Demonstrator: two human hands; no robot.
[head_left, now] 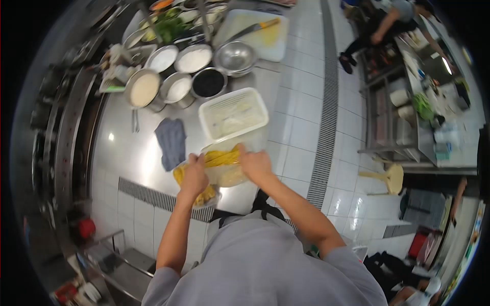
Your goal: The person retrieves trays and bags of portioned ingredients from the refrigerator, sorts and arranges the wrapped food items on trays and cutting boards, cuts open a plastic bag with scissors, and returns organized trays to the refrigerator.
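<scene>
Both hands are closed on a clear plastic bag (228,176) at the near edge of the steel table. My left hand (195,177) grips its left side and my right hand (255,165) pinches the upper right. A stringy yellow mass (219,157) stretches between the hands, with more yellow pieces below my left hand; their exact kind is unclear. Just beyond sits a white plastic basket (204,122) with pale, wet-looking contents. Left of the bag lies a crumpled grey-blue cloth (171,143).
Several metal bowls of white and dark powders or grains, including a black-filled bowl (209,82), stand farther back. A knife (252,29) rests on a white cutting board (278,48). Right of the table are a tiled floor, a drain grate (326,102), a stool (390,178) and another person (395,23).
</scene>
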